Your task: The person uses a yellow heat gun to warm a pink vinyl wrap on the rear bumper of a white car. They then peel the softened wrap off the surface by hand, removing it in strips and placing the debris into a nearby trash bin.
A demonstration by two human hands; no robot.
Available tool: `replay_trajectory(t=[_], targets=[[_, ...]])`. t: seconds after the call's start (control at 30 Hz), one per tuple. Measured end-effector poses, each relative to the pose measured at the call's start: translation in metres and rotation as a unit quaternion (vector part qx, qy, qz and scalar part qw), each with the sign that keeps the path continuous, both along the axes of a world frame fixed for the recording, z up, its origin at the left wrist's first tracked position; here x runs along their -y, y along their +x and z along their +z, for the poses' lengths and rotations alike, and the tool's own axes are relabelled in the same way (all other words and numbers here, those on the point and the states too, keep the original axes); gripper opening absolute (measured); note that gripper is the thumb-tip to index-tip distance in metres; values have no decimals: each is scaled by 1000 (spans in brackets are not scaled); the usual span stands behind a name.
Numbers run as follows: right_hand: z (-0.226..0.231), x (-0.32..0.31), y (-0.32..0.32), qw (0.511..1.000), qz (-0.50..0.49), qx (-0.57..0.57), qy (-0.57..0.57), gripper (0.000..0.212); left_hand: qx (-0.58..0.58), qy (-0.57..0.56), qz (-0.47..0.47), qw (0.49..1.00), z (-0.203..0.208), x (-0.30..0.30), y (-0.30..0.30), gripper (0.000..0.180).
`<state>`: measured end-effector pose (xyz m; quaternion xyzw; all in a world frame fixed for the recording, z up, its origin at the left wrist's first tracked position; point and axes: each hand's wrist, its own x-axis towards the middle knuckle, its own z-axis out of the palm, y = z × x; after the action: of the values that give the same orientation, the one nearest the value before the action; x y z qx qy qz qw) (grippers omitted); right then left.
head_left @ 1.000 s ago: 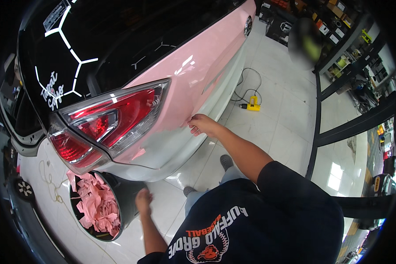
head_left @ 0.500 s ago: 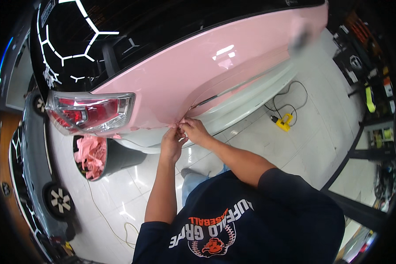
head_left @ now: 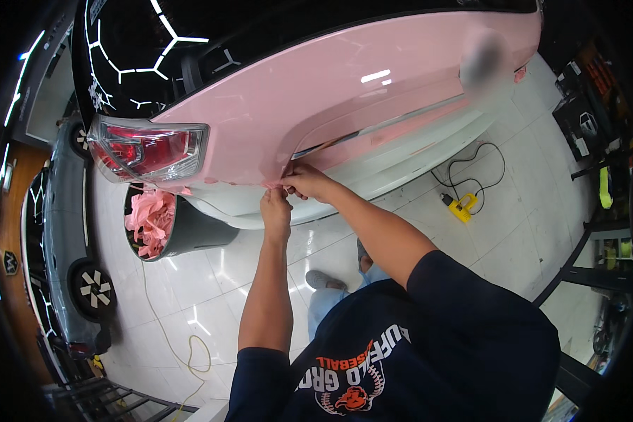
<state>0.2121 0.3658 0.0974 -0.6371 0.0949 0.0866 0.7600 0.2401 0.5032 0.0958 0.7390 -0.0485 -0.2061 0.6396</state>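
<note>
Pink vinyl film point(head_left: 253, 133) covers the car's tailgate and shows glossy reflections. Its lower edge is ragged above the white bumper point(head_left: 250, 212). At that edge, below the left end of the chrome trim strip point(head_left: 330, 143), both hands work close together. My left hand point(head_left: 276, 205) pinches the loose film edge from below. Just right of it and slightly higher, my right hand point(head_left: 307, 181) is closed with bent fingers on the film too; its fingertips are partly hidden. The clear and red tail light point(head_left: 151, 151) lies to the left of my hands.
A dark bin point(head_left: 200, 228) full of crumpled pink film scraps point(head_left: 150, 219) stands below the tail light. A yellow corded tool point(head_left: 461, 206) lies on the tiled floor at right. A yellowish cord point(head_left: 163, 327) trails across the floor; a grey car point(head_left: 74, 232) stands at far left.
The view has shifted, so the car and hands sit a little higher in it. My right hand has risen slightly along the film edge; my left fingers have closed up more.
</note>
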Motion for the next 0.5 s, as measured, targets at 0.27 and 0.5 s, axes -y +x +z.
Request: replay_trajectory(t=[0.27,0.5], targets=[[12,-44,-46,936,-212,152,-237,32,-3,-99,27,995,41,-8,-43,25],[25,-4,-43,984,-139,35,105,22,-112,-117,-19,987,22,-27,-40,31]])
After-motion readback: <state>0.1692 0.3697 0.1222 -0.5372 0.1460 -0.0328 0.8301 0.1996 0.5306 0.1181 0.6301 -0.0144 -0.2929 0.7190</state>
